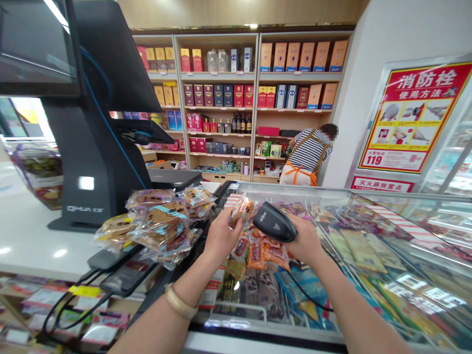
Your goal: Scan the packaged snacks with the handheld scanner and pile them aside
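My left hand [223,233] is closed on a small packaged snack [243,210] in clear wrapping, lifted over the glass-topped freezer. A black barcode scanner [275,222] is gripped in my right hand [304,238], its head pointing left toward the snack, close to it. Its black cable [308,292] hangs down across the glass. Beneath the scanner lie several orange and red snack packets [263,253]. Left of my left hand, flat brown cookies in clear packets [162,219] are heaped on the counter's edge.
A dark point-of-sale terminal [103,162] stands on the white counter [25,246] at left. The freezer [387,211] stretches right. Shelves of boxed bottles [221,98] line the back wall, where a person in a striped shirt [304,152] bends over. Cables [70,305] dangle below the counter.
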Demonstrator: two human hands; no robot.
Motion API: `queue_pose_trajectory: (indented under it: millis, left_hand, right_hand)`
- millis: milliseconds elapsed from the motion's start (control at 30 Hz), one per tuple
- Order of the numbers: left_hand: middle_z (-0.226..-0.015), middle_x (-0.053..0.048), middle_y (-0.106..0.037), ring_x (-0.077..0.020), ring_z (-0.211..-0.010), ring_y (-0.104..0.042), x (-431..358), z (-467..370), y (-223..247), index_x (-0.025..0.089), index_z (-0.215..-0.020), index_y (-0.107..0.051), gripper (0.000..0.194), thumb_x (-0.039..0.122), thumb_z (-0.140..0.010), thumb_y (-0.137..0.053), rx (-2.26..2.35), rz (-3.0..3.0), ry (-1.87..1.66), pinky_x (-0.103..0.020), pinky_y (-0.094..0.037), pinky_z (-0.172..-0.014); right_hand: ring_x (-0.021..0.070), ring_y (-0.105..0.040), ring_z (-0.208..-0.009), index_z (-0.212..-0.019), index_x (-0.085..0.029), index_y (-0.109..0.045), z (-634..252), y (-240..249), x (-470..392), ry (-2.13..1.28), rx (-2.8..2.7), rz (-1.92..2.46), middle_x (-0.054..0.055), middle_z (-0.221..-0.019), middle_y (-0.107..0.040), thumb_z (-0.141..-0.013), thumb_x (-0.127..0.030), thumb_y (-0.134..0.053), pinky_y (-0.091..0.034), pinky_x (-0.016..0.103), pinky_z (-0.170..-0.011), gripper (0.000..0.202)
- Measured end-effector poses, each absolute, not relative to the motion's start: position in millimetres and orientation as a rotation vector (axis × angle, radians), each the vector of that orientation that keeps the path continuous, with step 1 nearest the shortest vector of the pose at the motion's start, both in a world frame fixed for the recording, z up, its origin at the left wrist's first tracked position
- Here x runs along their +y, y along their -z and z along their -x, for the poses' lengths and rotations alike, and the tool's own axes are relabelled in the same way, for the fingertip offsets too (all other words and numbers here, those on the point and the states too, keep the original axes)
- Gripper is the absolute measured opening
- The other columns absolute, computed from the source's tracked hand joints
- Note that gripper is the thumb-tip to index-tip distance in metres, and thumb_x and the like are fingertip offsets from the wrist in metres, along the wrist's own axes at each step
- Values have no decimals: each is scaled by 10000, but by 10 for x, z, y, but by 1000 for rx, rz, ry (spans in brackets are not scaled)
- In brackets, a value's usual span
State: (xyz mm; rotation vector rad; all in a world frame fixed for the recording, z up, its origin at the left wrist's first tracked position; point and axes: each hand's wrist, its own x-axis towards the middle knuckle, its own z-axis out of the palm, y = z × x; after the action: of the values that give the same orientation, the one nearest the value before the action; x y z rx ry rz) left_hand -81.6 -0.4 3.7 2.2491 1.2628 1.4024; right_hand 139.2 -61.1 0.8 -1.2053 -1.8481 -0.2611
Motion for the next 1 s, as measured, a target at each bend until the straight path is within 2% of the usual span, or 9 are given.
queue_pose_trajectory:
  millis: [133,267,467,600,767,867,1000]
  left_hand:
    - [-1000,-66,-647,-192,-899,-620,-21,810,-38,198,-1110,-576,265,249,-873,-469,1245,-2274,-1454,-317,-487,-797]
    - [-1186,-117,-549,-228,-1084,-569,-5,766,34,197,-1247,-517,385,191,-870,-441,1198,-2331,-1433,-390,-480,-913]
    - [-1336,-161,-455,-245,-1308,-428,85,689,215,155,-1350,-455,589,69,-768,-432,996,-2350,-1263,-442,-351,-1114]
    - [-1410,-167,-447,-252,-1347,-398,113,664,257,148,-1458,-335,696,78,-769,-406,897,-2392,-1073,-463,-315,-1142]
    - [-1528,-149,-327,-293,-1425,-267,68,638,243,193,-1506,-241,757,193,-793,-497,886,-2520,-850,-526,-228,-1161]
    - [-1485,-155,-384,-289,-1392,-319,33,647,192,192,-1487,-288,729,264,-805,-537,896,-2573,-981,-506,-273,-1138]
    - [-1285,-129,-573,-267,-1222,-496,-45,759,-10,210,-1341,-498,535,215,-807,-526,1112,-2619,-1377,-453,-361,-1043]
  right_hand:
    - [216,-647,-726,-877,-199,-665,-1413,-24,-620,294,-1773,1180,64,-799,-698,-735,-255,-587,-489,300,-661,171]
    - [214,-639,-690,-828,-210,-644,-1455,-29,-622,360,-1650,1198,51,-755,-684,-729,-286,-579,-483,297,-631,141]
    - [228,-662,-715,-882,-215,-646,-1515,-6,-603,422,-1585,1162,52,-789,-706,-700,-278,-578,-503,303,-635,205]
    - [219,-653,-669,-874,-214,-647,-1537,8,-593,419,-1560,1179,42,-748,-698,-699,-301,-586,-502,302,-603,205]
    - [235,-679,-742,-899,-208,-653,-1555,31,-576,432,-1576,1186,55,-815,-720,-699,-303,-590,-517,313,-640,230]
    - [224,-671,-702,-873,-209,-649,-1563,37,-573,434,-1578,1199,47,-781,-713,-711,-316,-595,-509,307,-619,201]
    - [223,-665,-692,-882,-206,-654,-1575,54,-564,441,-1575,1214,55,-778,-711,-715,-307,-586,-506,307,-612,207]
